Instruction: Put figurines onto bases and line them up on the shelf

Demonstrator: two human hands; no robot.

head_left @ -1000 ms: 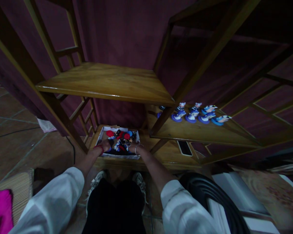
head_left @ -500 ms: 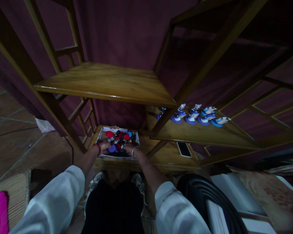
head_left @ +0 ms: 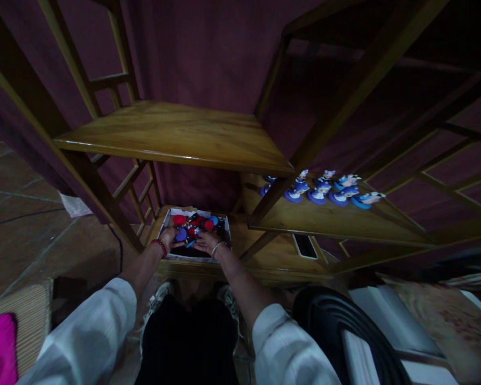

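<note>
A shallow white box point(head_left: 229, 247) full of jumbled small figurines point(head_left: 199, 220) with red, blue and purple round bases sits on the bottom shelf. My left hand point(head_left: 170, 237), with a red bead bracelet, reaches into its left side. Its fingers are apart beside a purple round base point(head_left: 181, 234) and seem to touch it. From the right, my right hand point(head_left: 207, 242), wearing a pale bracelet, reaches in with fingers stretched out among the figurines. Near its fingertips is a small blue piece point(head_left: 191, 243). The hands partly cover the front contents.
Several figurines on purple and blue bases point(head_left: 317, 193) stand in rows on the right shelf point(head_left: 344, 222). A phone point(head_left: 305, 246) lies below it. Another wooden shelf point(head_left: 176, 133) overhangs the box. A black ridged object point(head_left: 324, 321) stands at lower right.
Both hands have shifted slightly toward the back of the box. The purple base has moved up and left, and the right hand's fingers are now more stretched out.
</note>
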